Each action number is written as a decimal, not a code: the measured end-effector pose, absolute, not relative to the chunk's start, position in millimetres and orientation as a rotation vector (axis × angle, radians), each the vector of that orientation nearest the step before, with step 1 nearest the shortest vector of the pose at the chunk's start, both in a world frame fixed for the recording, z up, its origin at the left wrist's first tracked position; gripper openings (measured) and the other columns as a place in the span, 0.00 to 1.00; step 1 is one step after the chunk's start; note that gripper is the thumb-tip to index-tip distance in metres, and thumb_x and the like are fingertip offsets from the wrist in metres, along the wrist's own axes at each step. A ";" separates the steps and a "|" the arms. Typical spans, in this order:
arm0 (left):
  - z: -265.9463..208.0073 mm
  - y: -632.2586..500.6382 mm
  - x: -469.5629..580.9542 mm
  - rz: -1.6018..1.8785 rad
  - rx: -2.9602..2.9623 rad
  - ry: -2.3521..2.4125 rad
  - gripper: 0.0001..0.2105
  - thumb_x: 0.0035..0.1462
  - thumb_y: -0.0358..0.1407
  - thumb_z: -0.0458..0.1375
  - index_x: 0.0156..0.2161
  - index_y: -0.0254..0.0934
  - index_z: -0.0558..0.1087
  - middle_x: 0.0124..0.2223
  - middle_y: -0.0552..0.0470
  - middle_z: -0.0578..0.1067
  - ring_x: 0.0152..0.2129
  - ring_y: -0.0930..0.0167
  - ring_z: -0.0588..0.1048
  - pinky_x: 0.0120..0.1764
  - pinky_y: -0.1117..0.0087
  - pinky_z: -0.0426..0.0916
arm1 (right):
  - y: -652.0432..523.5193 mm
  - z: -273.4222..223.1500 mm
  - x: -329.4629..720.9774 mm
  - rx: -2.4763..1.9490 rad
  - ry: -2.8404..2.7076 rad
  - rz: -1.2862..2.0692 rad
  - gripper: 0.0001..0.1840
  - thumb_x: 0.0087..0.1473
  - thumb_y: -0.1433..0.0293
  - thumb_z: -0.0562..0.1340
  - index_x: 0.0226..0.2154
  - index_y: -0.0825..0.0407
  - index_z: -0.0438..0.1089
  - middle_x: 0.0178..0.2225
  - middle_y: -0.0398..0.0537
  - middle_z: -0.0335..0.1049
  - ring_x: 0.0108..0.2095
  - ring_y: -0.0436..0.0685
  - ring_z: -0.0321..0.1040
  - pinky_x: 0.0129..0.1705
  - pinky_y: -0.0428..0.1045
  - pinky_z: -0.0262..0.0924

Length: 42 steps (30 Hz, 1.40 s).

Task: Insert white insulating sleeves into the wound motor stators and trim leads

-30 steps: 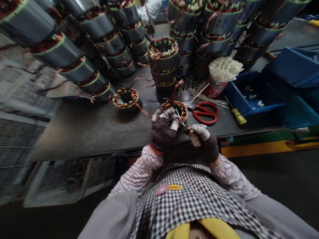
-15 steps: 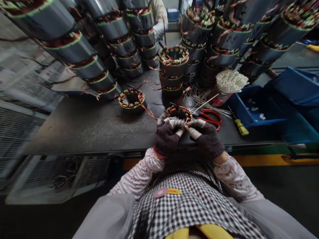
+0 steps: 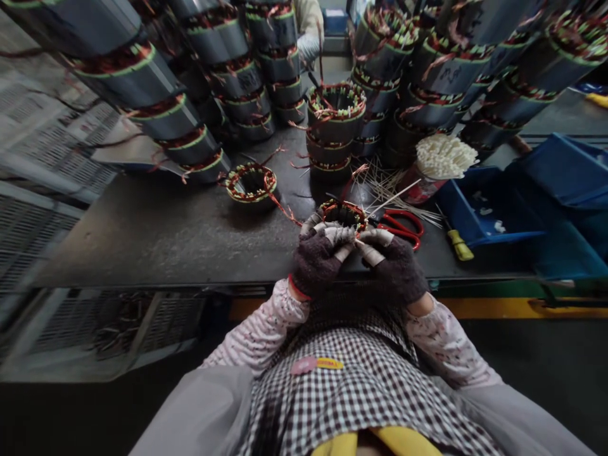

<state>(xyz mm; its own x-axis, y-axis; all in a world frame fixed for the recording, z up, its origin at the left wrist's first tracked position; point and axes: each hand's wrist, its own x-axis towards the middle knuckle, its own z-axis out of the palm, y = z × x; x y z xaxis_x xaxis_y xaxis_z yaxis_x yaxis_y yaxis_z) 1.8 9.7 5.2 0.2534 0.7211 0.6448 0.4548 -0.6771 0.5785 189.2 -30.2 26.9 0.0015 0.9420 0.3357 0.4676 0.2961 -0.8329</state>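
Observation:
A motor stator [image 3: 349,215] with copper windings and pale green insulation sits on the bench right before me. My left hand [image 3: 320,256], in a dark fingerless glove with taped fingers, is closed at its near rim. Gloved and taped the same way, my right hand [image 3: 394,263] pinches from the right. Both sets of fingertips meet on copper wires [image 3: 357,233] at the rim, and the fingers partly cover them. Red-handled scissors [image 3: 403,228] lie just beyond my right hand. Another stator [image 3: 251,183] stands behind to the left, its wire lead reaching toward my left hand.
Tall stacks of stators [image 3: 256,82] line the back. A tub of white sticks [image 3: 444,158], loose thin sticks [image 3: 380,183], a yellow-handled screwdriver [image 3: 460,246] and blue bins [image 3: 498,237] are on the right. A person's sleeve [image 3: 310,38] shows behind.
The view has shifted slightly. Both hands stay at the stator's near rim, their fingers barely moved.

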 end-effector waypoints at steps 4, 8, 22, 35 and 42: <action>6.4 10.6 0.2 1.324 2.300 1.109 0.04 0.66 0.36 0.66 0.43 0.44 0.83 0.42 0.54 0.87 0.46 0.65 0.84 0.73 0.46 0.62 | -28.2 32.6 189.8 -1.190 -1.840 0.200 0.08 0.67 0.68 0.65 0.44 0.46 0.81 0.44 0.52 0.83 0.47 0.62 0.79 0.51 0.60 0.76; 6.0 9.9 0.8 1.346 2.289 1.110 0.05 0.66 0.36 0.64 0.43 0.44 0.83 0.43 0.54 0.87 0.46 0.65 0.84 0.73 0.47 0.62 | -24.1 41.6 189.9 -1.072 -1.895 0.081 0.06 0.66 0.68 0.66 0.41 0.46 0.81 0.46 0.53 0.81 0.49 0.63 0.78 0.51 0.61 0.77; 5.1 9.5 0.9 1.267 2.281 1.231 0.09 0.69 0.36 0.62 0.51 0.39 0.81 0.48 0.45 0.87 0.52 0.60 0.83 0.67 0.48 0.70 | -35.0 29.5 186.5 -1.126 -1.413 0.982 0.11 0.66 0.57 0.68 0.38 0.46 0.75 0.38 0.45 0.78 0.27 0.52 0.72 0.29 0.51 0.73; -4.2 1.6 11.4 1.270 2.267 1.287 0.13 0.68 0.41 0.62 0.53 0.38 0.80 0.51 0.43 0.86 0.58 0.56 0.80 0.66 0.48 0.73 | -9.7 67.0 161.1 -1.058 -1.232 0.981 0.15 0.66 0.53 0.67 0.37 0.46 0.72 0.31 0.42 0.75 0.24 0.49 0.65 0.24 0.47 0.66; 5.4 -3.2 -8.3 1.306 2.416 1.100 0.19 0.70 0.40 0.60 0.62 0.39 0.73 0.61 0.41 0.82 0.63 0.57 0.77 0.69 0.48 0.70 | 14.6 44.1 154.7 -1.031 -1.341 0.543 0.12 0.70 0.56 0.63 0.44 0.46 0.76 0.47 0.49 0.81 0.51 0.60 0.77 0.60 0.60 0.72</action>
